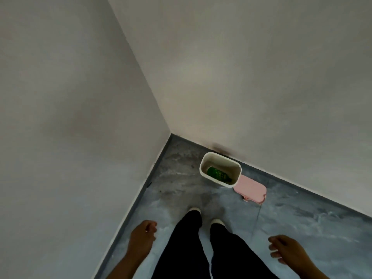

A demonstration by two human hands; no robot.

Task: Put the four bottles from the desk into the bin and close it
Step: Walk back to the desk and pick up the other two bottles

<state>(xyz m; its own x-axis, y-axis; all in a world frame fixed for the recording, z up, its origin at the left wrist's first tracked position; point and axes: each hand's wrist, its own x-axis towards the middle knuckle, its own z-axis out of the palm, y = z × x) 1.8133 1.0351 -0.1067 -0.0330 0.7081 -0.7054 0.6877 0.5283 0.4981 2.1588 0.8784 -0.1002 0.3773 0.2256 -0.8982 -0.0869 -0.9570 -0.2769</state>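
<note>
fingers (150, 226) empty, green bottle (218, 174) in bin (235, 168)

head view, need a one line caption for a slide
Open white bin holding green bottles, pink lid on the floor beside it, both hands empty.

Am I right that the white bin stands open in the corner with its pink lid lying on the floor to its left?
Not quite. The head view shows the pink lid on the floor to the right of the white bin, not the left. The bin does stand open by the wall, with something green inside.
</note>
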